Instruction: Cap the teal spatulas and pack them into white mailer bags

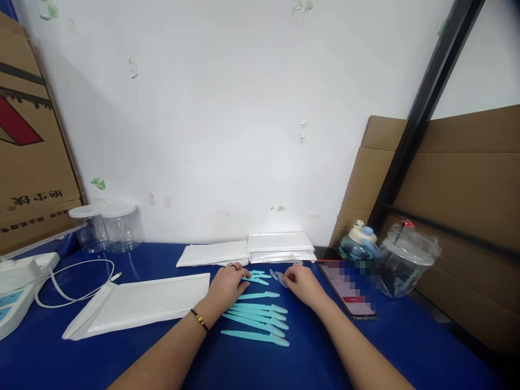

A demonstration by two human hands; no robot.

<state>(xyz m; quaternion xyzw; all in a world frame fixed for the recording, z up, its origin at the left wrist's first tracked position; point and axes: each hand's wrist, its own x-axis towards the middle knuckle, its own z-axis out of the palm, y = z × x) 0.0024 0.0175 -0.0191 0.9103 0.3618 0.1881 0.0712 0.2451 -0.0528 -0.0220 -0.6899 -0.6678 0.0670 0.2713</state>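
My left hand [229,283], wearing rings and a bracelet, is closed over the handle ends of turquoise eyebrow razors [259,280] at the back of the row. Across from it, my right hand [301,283] pinches a small translucent blade cover [281,278]. Another such cover [273,274] lies just left of those fingertips. Nearer to me, several more eyebrow razors [260,311] lie side by side, their blade ends pointing right. The lowest razor [255,337] sits a little apart from the others. My left fingers partly hide the back razors.
White padded mailers [280,246] are stacked by the wall, and a larger white mailer [150,303] lies left. A phone [349,290], a lidded cup in plastic [406,262] and a teal bottle [357,244] stand right. Clear jars [122,230] and a white cable [77,298] are left.
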